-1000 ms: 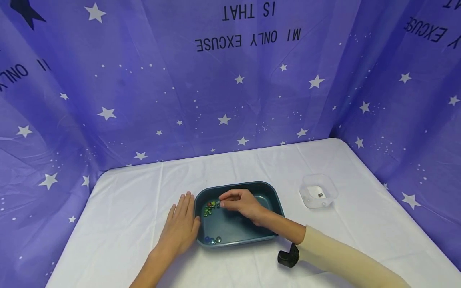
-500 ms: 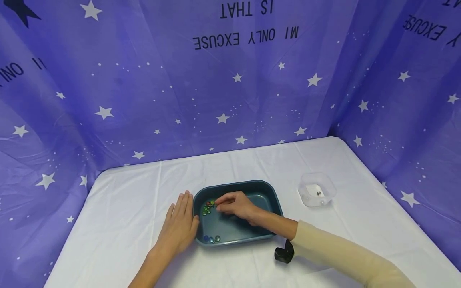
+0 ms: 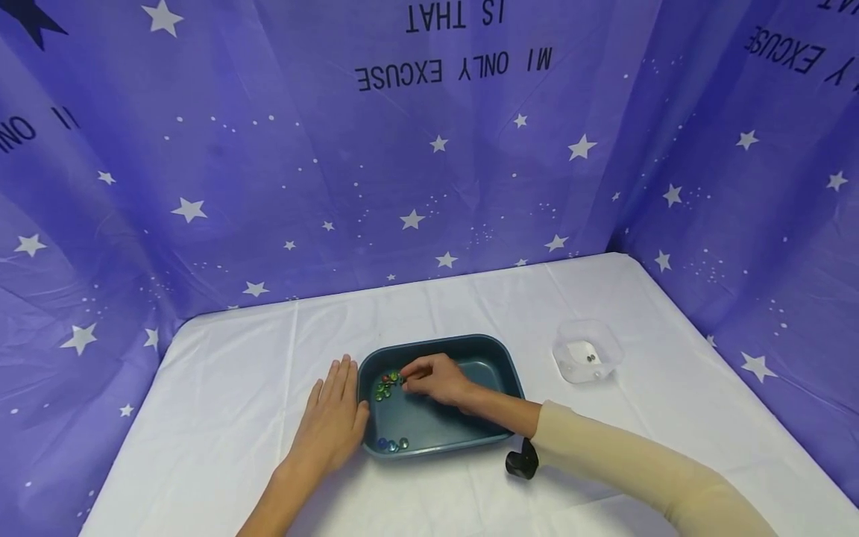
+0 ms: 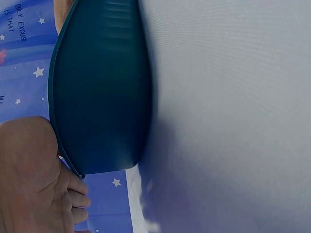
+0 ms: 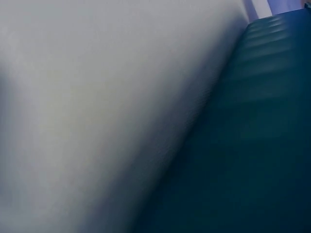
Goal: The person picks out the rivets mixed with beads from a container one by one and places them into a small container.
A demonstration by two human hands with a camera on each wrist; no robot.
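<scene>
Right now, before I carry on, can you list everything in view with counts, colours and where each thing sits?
tray: one, dark teal, middle of the table.
marbles: one cluster, green, red and blue, tray's far-left part; exact count unclear.
second marble group: about three, blue-green, tray's near-left corner.
clear container: one, transparent, right of the tray, a few small dark pieces inside.
black object: one, at the right forearm.
tablecloth: one, white.
backdrop: purple, white stars.
left hand: flat against the tray's left side.
right hand: in the tray, fingertips at the marbles; whether it holds one cannot be told.
</scene>
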